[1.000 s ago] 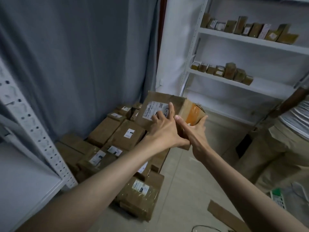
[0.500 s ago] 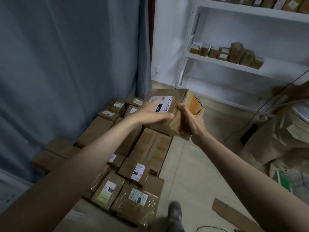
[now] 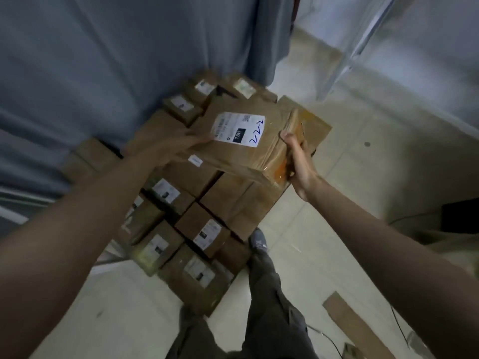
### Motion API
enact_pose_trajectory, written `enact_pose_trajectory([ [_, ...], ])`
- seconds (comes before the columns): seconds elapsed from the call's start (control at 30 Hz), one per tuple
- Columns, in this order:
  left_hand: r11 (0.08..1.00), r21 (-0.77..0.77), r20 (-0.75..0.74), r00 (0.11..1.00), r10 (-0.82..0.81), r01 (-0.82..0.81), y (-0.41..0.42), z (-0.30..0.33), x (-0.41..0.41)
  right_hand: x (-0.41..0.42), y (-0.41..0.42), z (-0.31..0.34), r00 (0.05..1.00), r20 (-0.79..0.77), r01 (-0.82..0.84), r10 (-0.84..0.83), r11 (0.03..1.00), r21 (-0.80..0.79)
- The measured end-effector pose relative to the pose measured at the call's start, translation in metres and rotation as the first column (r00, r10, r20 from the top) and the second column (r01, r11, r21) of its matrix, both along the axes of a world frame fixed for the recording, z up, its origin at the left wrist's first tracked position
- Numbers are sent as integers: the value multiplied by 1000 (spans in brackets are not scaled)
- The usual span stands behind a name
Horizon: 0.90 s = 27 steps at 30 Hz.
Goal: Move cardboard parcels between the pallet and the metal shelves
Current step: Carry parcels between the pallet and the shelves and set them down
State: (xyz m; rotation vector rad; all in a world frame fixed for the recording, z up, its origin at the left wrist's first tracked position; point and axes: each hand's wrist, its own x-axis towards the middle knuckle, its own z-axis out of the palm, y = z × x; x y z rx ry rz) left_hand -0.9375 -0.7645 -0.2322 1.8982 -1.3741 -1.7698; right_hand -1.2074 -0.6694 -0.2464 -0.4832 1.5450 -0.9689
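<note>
A taped cardboard parcel (image 3: 259,141) with a white label marked 2-2-2 is held above the stack of parcels (image 3: 197,224) on the floor pallet. My right hand (image 3: 298,161) grips its right edge, thumb on top and fingers underneath. My left hand (image 3: 168,146), blurred, lies flat against the parcel's left side with the fingers stretched out. The stack below holds several brown parcels with white labels, packed close together. A leg of the metal shelves (image 3: 344,58) shows at the upper right.
A grey curtain (image 3: 129,60) hangs behind the stack. My leg and shoe (image 3: 259,244) stand at the stack's right edge. A cardboard strip (image 3: 357,325) and a thin cable lie on the tiled floor at the lower right. A dark object (image 3: 461,216) sits at the right edge.
The view has tilted down from the shelves to the stack. The parcel has come lower and nearer, over the stacked parcels, still between both hands.
</note>
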Motion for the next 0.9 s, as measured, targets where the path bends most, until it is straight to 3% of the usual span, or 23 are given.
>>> enact_pose_trajectory([
  [0.2,990,139,45,999,-30,23,-49,-101,-37,-34,-50,-115,988,152,8,-34,986,169],
  [0.33,992,117,100,994,-50,38,-59,-181,-57,-39,-51,-192,980,195,-23,-42,947,321],
  [0.57,979,-3,269,943,-198,206,-99,-301,-80,-43,-67,-290,957,273,-44,-97,883,468],
  [0.7,958,34,412,869,-273,285,-137,-354,-86,-48,-105,-336,970,232,-55,-68,873,485],
  [0.9,956,-11,302,912,-276,293,-179,-410,-104,-68,-158,-382,996,89,-50,5,858,511],
])
